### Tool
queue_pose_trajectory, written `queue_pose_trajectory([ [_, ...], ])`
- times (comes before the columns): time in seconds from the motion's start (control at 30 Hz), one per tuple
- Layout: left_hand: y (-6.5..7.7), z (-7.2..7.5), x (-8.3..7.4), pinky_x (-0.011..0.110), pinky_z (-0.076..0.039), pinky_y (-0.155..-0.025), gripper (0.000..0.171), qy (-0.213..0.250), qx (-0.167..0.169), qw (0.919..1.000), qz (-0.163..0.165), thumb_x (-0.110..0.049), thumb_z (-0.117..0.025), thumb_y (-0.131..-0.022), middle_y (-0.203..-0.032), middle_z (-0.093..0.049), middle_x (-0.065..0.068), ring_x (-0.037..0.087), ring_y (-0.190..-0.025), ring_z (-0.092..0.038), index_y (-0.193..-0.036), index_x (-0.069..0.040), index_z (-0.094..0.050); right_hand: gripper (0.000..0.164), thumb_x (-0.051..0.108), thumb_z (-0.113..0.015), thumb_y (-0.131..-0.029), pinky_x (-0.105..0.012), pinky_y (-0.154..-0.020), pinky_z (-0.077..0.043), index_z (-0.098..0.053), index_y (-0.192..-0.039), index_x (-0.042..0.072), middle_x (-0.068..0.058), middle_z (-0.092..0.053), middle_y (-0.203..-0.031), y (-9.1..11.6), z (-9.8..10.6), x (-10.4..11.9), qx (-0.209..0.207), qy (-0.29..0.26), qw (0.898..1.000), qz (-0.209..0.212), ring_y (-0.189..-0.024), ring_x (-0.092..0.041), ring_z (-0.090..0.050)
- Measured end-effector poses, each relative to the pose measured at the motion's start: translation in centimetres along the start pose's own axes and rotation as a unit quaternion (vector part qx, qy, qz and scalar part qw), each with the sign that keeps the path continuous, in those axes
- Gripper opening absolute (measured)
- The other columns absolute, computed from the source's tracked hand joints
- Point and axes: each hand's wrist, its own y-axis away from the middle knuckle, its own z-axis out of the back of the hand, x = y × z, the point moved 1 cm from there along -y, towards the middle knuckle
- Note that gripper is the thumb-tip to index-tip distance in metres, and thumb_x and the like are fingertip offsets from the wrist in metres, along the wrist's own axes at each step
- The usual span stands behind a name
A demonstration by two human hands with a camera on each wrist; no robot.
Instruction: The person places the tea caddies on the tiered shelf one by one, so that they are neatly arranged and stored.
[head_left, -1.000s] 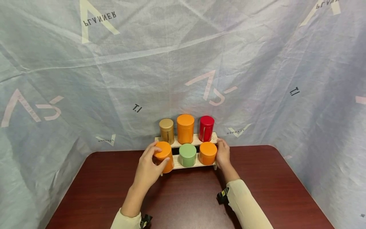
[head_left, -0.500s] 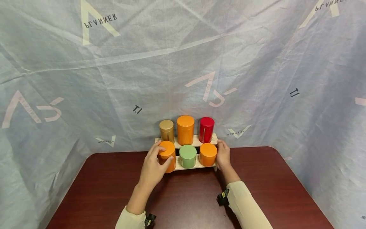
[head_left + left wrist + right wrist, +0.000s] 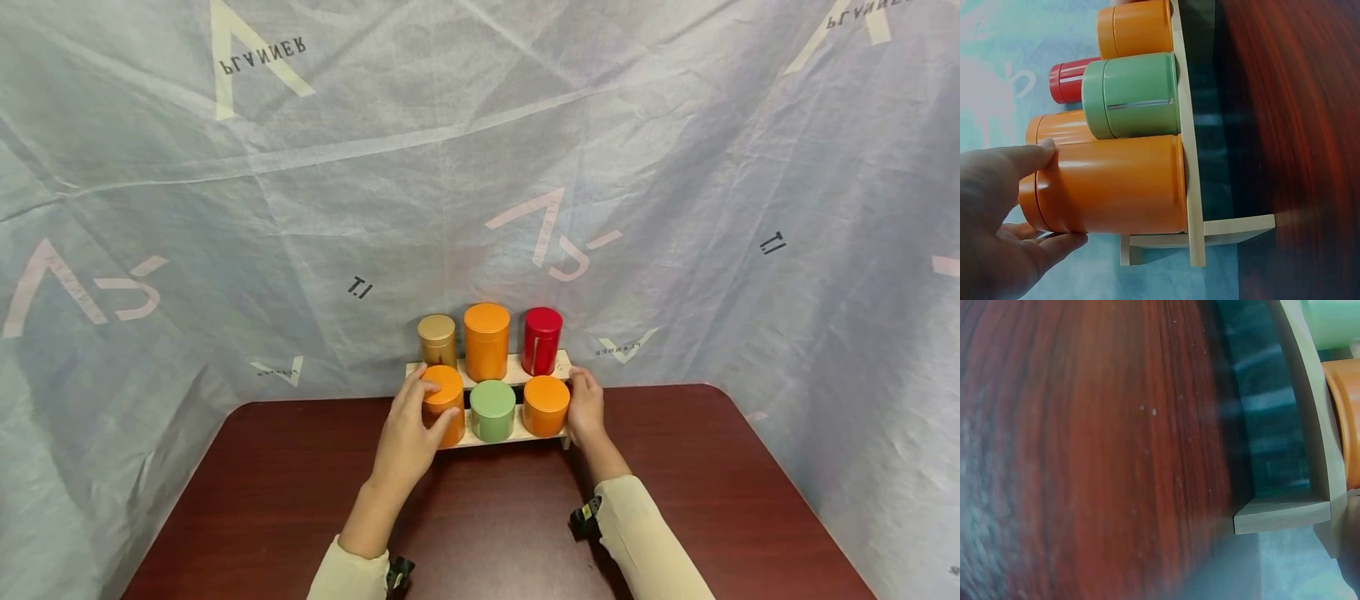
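Note:
My left hand point(image 3: 405, 437) holds a tall orange canister point(image 3: 1116, 187) near its lid, thumb on one side and fingers on the other. The canister stands upright at the left end of the lower step of a two-tier wooden rack point(image 3: 517, 437), its base against the board. Beside it on that step are a green canister point(image 3: 492, 412) and a short orange canister point(image 3: 546, 407). At the rack's right end, my right hand point(image 3: 587, 406) grips the side, next to the short orange canister; its thumb is hidden.
On the upper step stand a gold canister point(image 3: 437, 340), another tall orange canister point(image 3: 487, 343) and a red canister point(image 3: 542, 342). The rack is on a dark red-brown table point(image 3: 510, 517), close to a grey printed cloth point(image 3: 390, 200) behind it.
My left hand has moved right and slightly back with the tall orange canister, bringing it closer to the green one on the lower step. The right hand has stayed at the rack's end.

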Motion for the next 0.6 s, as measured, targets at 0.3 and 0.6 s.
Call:
queue_pose_trajectory([
  [0.3,0.3,-0.2,-0.1,0.061,-0.053,-0.109,0.052,-0.022,0.001,0.9998,0.003,-0.025,-0.082,-0.094,-0.168,-0.034,0.023,0.046,-0.153,-0.041,-0.134,-0.006,-0.054,0.032,0.018,-0.042,-0.112,-0.020,-0.098,-0.051,-0.058,-0.131,-0.003,-0.001,-0.061,-0.111,-0.2,0.0,0.1,0.013,-0.131,0.991,-0.024,-0.105,-0.011,-0.057],
  [0.6,1.8,1.1,-0.7,0.068,-0.047,-0.113,0.076,-0.053,0.029,0.9982,0.006,-0.043,-0.076,-0.098,-0.176,-0.015,0.020,0.048,-0.160,-0.023,-0.157,-0.011,-0.041,0.032,0.022,-0.028,-0.112,-0.039,-0.131,-0.033,-0.051,-0.128,0.006,-0.012,-0.058,-0.137,1.1,3.3,1.5,0.036,-0.362,0.930,-0.060,-0.146,-0.030,-0.048],
])
